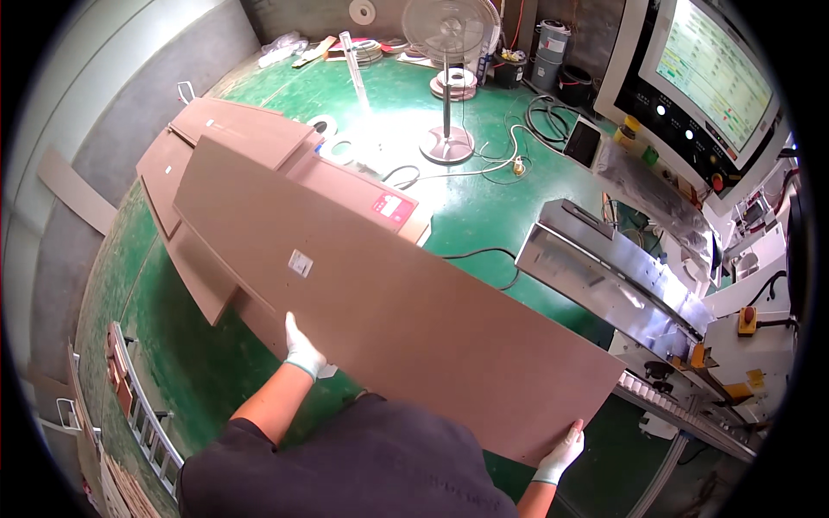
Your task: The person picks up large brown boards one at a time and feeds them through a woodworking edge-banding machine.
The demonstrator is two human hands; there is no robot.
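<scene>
A long brown panel (406,311) with a small white label (300,263) stretches slantwise across the middle, in front of my body. My left hand (304,347), in a white glove, is closed on its near edge, thumb lying over the top face. At the right end, my gloved right hand (563,453) grips the near edge by the corner, its thumb on top. The fingers under the panel are hidden. Beyond the panel's far end lie more brown panels (242,129) in a stack, one bearing a red and white label (393,207).
To the right stands a machine with a metal housing (604,268), a roller track (673,410) and a large screen (717,73). A pedestal fan (447,142) and cables (553,116) occupy the green floor ahead. A metal rack (142,406) is at the lower left.
</scene>
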